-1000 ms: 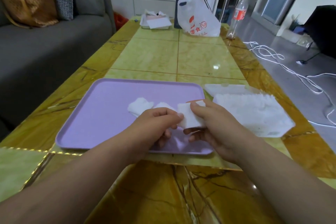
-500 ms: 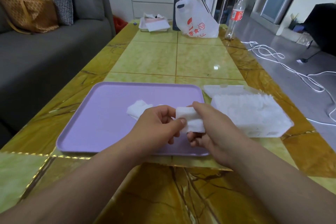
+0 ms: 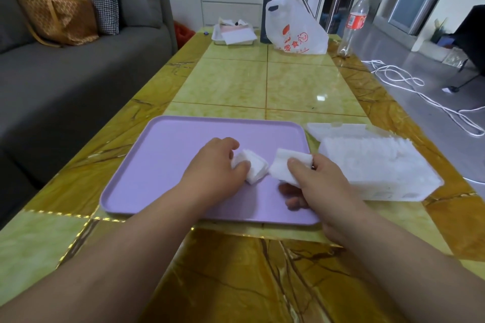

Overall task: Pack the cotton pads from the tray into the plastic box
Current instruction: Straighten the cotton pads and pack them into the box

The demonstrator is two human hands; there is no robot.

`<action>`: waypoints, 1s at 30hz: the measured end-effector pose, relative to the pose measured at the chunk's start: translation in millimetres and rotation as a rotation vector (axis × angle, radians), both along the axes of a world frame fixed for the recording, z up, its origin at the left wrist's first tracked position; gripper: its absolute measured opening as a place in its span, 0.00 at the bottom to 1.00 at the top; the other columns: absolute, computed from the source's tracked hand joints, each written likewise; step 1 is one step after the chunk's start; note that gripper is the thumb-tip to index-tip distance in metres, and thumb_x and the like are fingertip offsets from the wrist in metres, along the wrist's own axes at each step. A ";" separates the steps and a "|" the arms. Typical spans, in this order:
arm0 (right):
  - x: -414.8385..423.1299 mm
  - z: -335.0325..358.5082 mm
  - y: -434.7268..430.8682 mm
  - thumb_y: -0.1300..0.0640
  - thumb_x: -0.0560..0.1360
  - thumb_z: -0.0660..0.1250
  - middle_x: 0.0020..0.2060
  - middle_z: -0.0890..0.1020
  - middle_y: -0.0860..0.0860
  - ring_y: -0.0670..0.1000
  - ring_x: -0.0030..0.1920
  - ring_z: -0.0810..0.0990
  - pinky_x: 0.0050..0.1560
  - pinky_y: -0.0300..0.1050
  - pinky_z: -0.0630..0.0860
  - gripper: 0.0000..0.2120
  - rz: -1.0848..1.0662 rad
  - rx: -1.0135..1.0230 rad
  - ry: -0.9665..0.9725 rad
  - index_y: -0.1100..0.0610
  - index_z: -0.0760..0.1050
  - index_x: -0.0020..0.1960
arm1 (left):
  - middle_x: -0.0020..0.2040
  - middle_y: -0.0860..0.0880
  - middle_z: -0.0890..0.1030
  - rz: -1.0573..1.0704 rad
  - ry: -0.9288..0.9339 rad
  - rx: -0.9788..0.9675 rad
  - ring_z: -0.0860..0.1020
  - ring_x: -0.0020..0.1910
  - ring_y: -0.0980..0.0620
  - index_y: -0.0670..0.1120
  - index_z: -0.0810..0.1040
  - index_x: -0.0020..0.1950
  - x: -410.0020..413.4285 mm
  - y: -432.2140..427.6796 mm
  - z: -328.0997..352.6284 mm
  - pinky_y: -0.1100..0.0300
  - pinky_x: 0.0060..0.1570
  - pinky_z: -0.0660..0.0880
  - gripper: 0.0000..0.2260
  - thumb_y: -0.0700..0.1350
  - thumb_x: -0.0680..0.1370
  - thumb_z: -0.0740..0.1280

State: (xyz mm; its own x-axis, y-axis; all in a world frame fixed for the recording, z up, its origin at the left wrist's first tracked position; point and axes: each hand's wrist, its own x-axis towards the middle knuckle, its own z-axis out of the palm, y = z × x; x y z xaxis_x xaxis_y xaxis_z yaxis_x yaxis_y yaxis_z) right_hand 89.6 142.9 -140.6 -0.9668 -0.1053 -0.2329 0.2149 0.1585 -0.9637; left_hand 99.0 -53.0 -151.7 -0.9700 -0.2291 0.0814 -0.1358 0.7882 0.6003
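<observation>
Head view: both hands over purple tray (image 3: 162, 165).
Left hand (image 3: 214, 168): fingers curled, thumb and fingertips pinching loose pads (image 3: 253, 170) lying on the tray floor.
Right hand (image 3: 325, 186): thumb on top, fingers curled underneath, clamped on pad stack (image 3: 282, 169).
Gap: the two bunches sit between the thumbs, nearly touching.
Box (image 3: 378, 173): just right of the right fingers, open, full of pads.
</observation>
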 end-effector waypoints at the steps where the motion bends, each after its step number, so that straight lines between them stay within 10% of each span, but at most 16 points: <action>1: -0.1 -1.6 -1.0 0.53 0.82 0.64 0.46 0.86 0.57 0.55 0.39 0.85 0.40 0.54 0.83 0.06 -0.002 0.013 -0.001 0.53 0.77 0.55 | 0.58 0.51 0.76 -0.011 -0.026 -0.017 0.76 0.57 0.50 0.50 0.74 0.71 -1.9 0.2 -2.3 0.58 0.55 0.71 0.22 0.53 0.77 0.69; 10: -3.2 -3.2 0.4 0.53 0.84 0.61 0.49 0.83 0.52 0.54 0.43 0.87 0.48 0.58 0.86 0.05 -0.066 0.000 -0.023 0.52 0.73 0.57 | 0.45 0.55 0.80 -0.098 -0.100 0.170 0.79 0.43 0.54 0.53 0.79 0.51 4.6 6.1 -1.4 0.58 0.47 0.77 0.09 0.48 0.72 0.75; 16: -1.1 -1.4 -2.5 0.54 0.85 0.57 0.51 0.81 0.52 0.54 0.46 0.87 0.49 0.58 0.86 0.08 -0.089 -0.004 -0.005 0.51 0.69 0.63 | 0.51 0.54 0.79 -0.171 -0.173 0.228 0.79 0.45 0.57 0.54 0.76 0.65 8.5 9.1 6.0 0.63 0.49 0.77 0.20 0.46 0.74 0.74; 21: -0.8 -0.1 -2.8 0.54 0.86 0.56 0.52 0.80 0.52 0.53 0.46 0.87 0.48 0.57 0.86 0.09 -0.100 0.004 -0.008 0.51 0.68 0.65 | 0.41 0.52 0.81 -0.171 -0.228 0.208 0.79 0.39 0.53 0.52 0.79 0.48 8.2 14.5 8.6 0.60 0.39 0.75 0.06 0.44 0.73 0.72; 30: -2.6 -0.7 1.5 0.60 0.83 0.65 0.51 0.87 0.54 0.55 0.46 0.88 0.48 0.51 0.87 0.07 -0.013 -0.051 -0.021 0.52 0.81 0.56 | 0.45 0.49 0.85 -0.373 -0.208 0.621 0.78 0.42 0.50 0.49 0.83 0.50 16.1 -3.3 17.6 0.61 0.42 0.74 0.12 0.38 0.71 0.79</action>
State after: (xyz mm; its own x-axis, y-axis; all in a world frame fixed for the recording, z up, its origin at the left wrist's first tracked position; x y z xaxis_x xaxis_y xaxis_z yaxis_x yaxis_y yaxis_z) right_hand 87.1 144.4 -141.3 -0.9630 -0.1055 -0.2480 0.2370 0.1063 -0.9657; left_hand 115.1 -56.3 -134.1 -0.9735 0.1736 -0.1492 -0.0855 0.3286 0.9406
